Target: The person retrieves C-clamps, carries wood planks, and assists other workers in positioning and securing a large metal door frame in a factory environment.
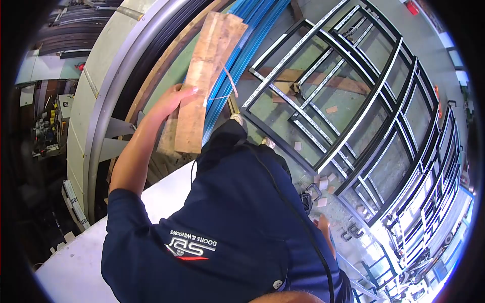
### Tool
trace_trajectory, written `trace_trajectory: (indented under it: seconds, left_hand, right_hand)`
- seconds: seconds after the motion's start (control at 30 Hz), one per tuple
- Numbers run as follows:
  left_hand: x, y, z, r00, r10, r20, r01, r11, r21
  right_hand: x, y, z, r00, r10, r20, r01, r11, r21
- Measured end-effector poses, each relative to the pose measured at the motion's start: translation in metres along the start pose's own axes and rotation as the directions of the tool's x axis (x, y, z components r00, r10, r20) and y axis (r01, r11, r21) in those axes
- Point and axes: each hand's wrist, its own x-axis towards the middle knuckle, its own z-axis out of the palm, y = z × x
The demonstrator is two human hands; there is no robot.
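My left hand (177, 98) is closed around the edge of a wooden board (199, 86), with the thumb on its upper face. The board is reddish-brown and held lengthwise away from me. A thin splinter or strip of wood (231, 81) sticks out at its right side. Under the board's near end, more wood (168, 136) shows partly. My right hand (323, 223) hangs low by my right side, mostly hidden by the dark blue shirt. I cannot make out its fingers or whether they hold anything.
Black-and-white metal frames (323, 86) lie to my right, over a floor with scattered wood pieces (322, 184). Blue long profiles (227, 86) run beyond the board. A curved-looking grey metal structure (108, 76) stands at the left. A white surface (164, 199) is near my left side.
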Motion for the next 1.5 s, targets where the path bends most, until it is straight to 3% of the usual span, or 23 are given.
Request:
trace_trajectory:
  seconds: [0.17,0.2,0.27,0.33,0.4,0.5,0.53,0.6,0.67,0.7,0.73,0.8,0.83,0.87,0.93,1.07,1.13,1.2,1.37,1.5]
  left_hand:
    - [0.02,0.009,0.004,0.999,-0.003,-0.044,0.002,1.0,-0.02]
    - [0.026,0.013,0.008,1.0,0.009,-0.016,-0.009,0.999,-0.039]
    - [0.04,0.023,0.009,1.0,0.028,0.011,-0.027,0.998,-0.061]
    - [0.058,0.034,0.011,0.99,-0.072,0.12,0.084,0.991,-0.105]
    - [0.083,0.046,0.014,0.983,-0.095,0.154,0.112,0.988,-0.103]
    - [0.151,0.056,0.009,0.935,-0.125,0.333,0.201,0.958,-0.205]
    - [0.159,0.077,0.015,0.937,-0.149,0.316,0.217,0.957,-0.191]
    - [0.222,0.081,0.004,0.934,-0.07,0.35,0.113,0.988,-0.104]
    - [0.278,0.104,-0.004,0.939,-0.049,0.341,0.046,0.999,0.016]
    - [0.292,0.124,-0.004,0.94,-0.022,0.339,0.029,0.999,-0.017]
    - [0.314,0.143,-0.014,0.935,-0.045,0.352,0.048,0.999,-0.001]
    - [0.364,0.166,-0.028,0.921,-0.095,0.377,0.033,0.985,0.168]
    - [0.369,0.187,-0.033,0.912,-0.091,0.399,0.036,0.989,0.144]
    - [0.373,0.214,-0.037,0.904,-0.081,0.42,0.036,0.993,0.114]
    - [0.394,0.243,-0.049,0.905,-0.048,0.423,-0.017,0.989,0.15]
    - [0.423,0.289,-0.066,0.923,0.005,0.385,-0.105,0.966,0.238]
    - [0.438,0.308,-0.067,0.91,0.085,0.406,-0.162,0.974,0.157]
    - [0.443,0.323,-0.064,0.898,0.073,0.434,-0.167,0.969,0.183]
    - [0.463,0.34,-0.051,0.872,0.09,0.482,-0.098,0.995,-0.009]
    - [0.473,0.333,-0.042,0.859,0.162,0.486,-0.155,0.986,-0.054]
  right_hand:
    - [-0.004,-0.023,0.039,0.984,0.05,0.168,-0.018,0.981,-0.192]
    - [0.004,-0.039,0.048,0.985,0.035,0.17,-0.005,0.985,-0.172]
    - [0.032,-0.075,0.075,0.897,-0.084,0.434,0.04,0.993,0.109]
    - [-0.006,-0.136,0.121,0.897,-0.354,0.266,0.316,0.932,0.176]
    - [-0.089,-0.191,0.143,0.832,-0.511,0.218,0.451,0.85,0.271]
    - [-0.151,-0.236,0.176,0.749,-0.641,0.166,0.603,0.764,0.231]
    - [-0.151,-0.238,0.187,0.755,-0.639,0.149,0.595,0.763,0.254]
    - [-0.145,-0.233,0.206,0.697,-0.691,0.192,0.656,0.722,0.219]
    - [-0.102,-0.195,0.231,0.447,-0.886,0.124,0.884,0.459,0.093]
    - [-0.132,-0.19,0.242,0.729,-0.683,0.054,0.674,0.729,0.122]
    - [-0.163,-0.177,0.248,0.927,-0.374,0.0,0.37,0.916,0.156]
    - [-0.204,-0.134,0.271,0.997,-0.072,0.032,0.059,0.951,0.303]
    - [-0.221,-0.112,0.278,0.991,0.037,0.127,-0.073,0.953,0.293]
    - [-0.24,-0.096,0.285,0.99,0.091,0.109,-0.12,0.947,0.299]
    - [-0.276,-0.073,0.305,0.98,0.105,0.17,-0.132,0.979,0.152]
    - [-0.312,-0.057,0.335,0.982,0.067,0.176,-0.104,0.971,0.214]
    - [-0.321,-0.059,0.347,0.99,0.083,0.112,-0.111,0.955,0.276]
    - [-0.319,-0.067,0.357,0.995,0.016,0.099,-0.048,0.942,0.331]
    - [-0.368,-0.103,0.359,0.978,-0.208,-0.026,0.208,0.946,0.249]
    - [-0.392,-0.048,0.357,0.995,-0.083,-0.055,0.095,0.953,0.288]
